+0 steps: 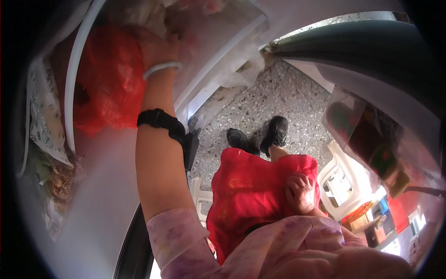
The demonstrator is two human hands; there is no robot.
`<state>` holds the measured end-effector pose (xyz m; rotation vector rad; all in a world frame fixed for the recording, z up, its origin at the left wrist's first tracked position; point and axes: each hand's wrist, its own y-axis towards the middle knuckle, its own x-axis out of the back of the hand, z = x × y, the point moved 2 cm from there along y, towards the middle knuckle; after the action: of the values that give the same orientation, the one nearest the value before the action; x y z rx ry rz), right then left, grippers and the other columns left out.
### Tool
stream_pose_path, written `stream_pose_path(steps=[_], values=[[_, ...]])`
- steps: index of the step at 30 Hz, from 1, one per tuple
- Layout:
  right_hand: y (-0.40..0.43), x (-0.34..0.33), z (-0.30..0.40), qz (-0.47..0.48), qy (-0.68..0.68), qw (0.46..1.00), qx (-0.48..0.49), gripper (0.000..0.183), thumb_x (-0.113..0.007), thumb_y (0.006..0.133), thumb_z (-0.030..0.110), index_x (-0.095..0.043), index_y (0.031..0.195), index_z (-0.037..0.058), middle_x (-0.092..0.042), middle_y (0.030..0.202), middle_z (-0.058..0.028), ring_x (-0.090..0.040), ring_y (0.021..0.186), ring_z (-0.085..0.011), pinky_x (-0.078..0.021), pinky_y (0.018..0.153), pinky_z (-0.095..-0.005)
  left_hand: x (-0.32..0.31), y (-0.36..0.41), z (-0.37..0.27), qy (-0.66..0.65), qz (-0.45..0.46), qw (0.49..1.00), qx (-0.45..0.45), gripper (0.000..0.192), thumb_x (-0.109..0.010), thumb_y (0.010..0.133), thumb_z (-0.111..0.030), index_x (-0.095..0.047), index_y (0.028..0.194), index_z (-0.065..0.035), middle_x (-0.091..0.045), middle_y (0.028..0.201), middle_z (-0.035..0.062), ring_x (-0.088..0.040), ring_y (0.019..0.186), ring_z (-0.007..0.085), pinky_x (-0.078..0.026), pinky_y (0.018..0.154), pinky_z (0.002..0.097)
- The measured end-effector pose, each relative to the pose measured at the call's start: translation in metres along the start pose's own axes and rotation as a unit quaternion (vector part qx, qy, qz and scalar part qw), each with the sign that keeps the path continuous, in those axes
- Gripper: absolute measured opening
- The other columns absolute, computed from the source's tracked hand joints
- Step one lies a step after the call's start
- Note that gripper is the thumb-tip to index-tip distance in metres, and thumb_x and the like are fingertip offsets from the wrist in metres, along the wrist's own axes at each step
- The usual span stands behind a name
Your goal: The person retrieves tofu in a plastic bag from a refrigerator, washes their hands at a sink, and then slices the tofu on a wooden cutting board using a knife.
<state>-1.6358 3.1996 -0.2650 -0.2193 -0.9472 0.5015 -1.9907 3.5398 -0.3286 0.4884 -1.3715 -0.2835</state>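
Note:
My left arm reaches up into the inside of a refrigerator. My left hand is against a red plastic bag, at its right side. Blur and shadow hide the fingers, so I cannot tell whether they grip the bag. A pale bangle circles the wrist, and a black strap with a device goes round the forearm. My right hand rests on the red apron over my lap, fingers loosely bent, with nothing seen in it.
A translucent drawer and a crumpled clear plastic bag are right of my left hand. A printed bag lies far left. On the right, the open door has a shelf with jars. A white plastic stool stands below.

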Motion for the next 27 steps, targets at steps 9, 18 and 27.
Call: stream_pose_path(steps=[9, 18, 27], values=[[0.005, -0.004, -0.002, 0.001, -0.007, 1.0, 0.016, 0.021, -0.065, 0.062, 0.01, -0.06, 0.082, 0.0111, -0.059, 0.091, -0.0021, -0.054, 0.093, -0.0239, -0.0394, 0.077, -0.0394, 0.003, 0.017, -0.016, -0.291, 0.268, 0.905, 0.157, 0.05, -0.06, 0.073, -0.036, -0.057, 0.105, 0.0025, -0.054, 0.11, 0.0252, -0.05, 0.107, 0.0336, -0.039, 0.092, 0.0354], [0.01, -0.001, -0.01, 0.021, 0.017, 0.999, 0.039, 0.027, -0.066, 0.057, 0.011, -0.06, 0.083, 0.0123, -0.059, 0.094, -0.0026, -0.053, 0.096, -0.0254, -0.0394, 0.079, -0.0407, 0.002, -0.018, -0.04, -0.28, 0.119, 0.948, 0.088, 0.05, -0.057, 0.072, -0.031, -0.054, 0.104, 0.0082, -0.058, 0.094, 0.0285, -0.056, 0.09, 0.0404, -0.044, 0.082, 0.0402], [0.008, 0.002, -0.01, 0.028, 0.03, 0.998, 0.047, 0.023, -0.061, 0.057, 0.004, -0.059, 0.079, 0.0085, -0.059, 0.091, -0.0049, -0.054, 0.091, -0.0268, -0.0401, 0.078, -0.0395, 0.127, -0.078, -0.03, -0.111, -0.125, 0.986, -0.013, 0.065, -0.062, 0.078, -0.031, -0.036, 0.127, 0.0029, -0.037, 0.128, 0.0199, -0.041, 0.112, 0.0329, -0.037, 0.089, 0.0414]])
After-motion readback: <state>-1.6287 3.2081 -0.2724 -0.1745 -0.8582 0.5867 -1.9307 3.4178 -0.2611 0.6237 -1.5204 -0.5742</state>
